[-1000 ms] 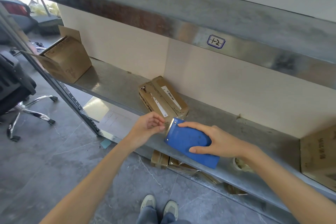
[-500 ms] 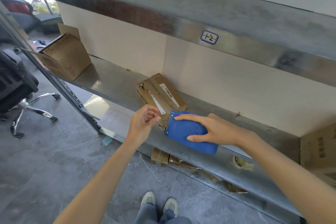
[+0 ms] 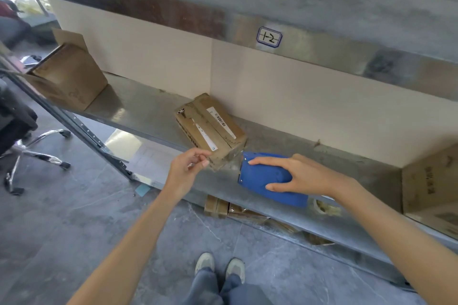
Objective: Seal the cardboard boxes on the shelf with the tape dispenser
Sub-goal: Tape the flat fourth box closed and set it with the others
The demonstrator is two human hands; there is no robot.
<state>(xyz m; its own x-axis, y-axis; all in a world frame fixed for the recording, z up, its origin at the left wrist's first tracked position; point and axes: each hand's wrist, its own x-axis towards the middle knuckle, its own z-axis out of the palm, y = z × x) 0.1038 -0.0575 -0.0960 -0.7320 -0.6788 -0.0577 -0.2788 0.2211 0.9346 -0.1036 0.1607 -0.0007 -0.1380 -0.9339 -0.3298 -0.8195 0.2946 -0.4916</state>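
A small cardboard box (image 3: pixel 210 126) with white labels lies on the metal shelf (image 3: pixel 138 109), its flaps folded down. My right hand (image 3: pixel 302 173) grips the blue tape dispenser (image 3: pixel 262 178) just right of the box's near corner. My left hand (image 3: pixel 189 168) pinches a strip of clear tape (image 3: pixel 224 163) stretched from the dispenser's mouth across that near corner. An open cardboard box (image 3: pixel 67 77) lies tipped at the shelf's far left. Part of another box (image 3: pixel 431 181) shows at the right edge.
An upper shelf with a "12" label (image 3: pixel 269 37) overhangs. The shelf's upright post (image 3: pixel 81 129) slants down at left. An office chair (image 3: pixel 19 131) stands on the grey floor at left. Flattened cardboard (image 3: pixel 218 205) and a tape roll (image 3: pixel 324 207) lie on the level below.
The dispenser has moved right, away from my left hand, and tape is now drawn out between them across the box's near corner. The view shifted slightly.
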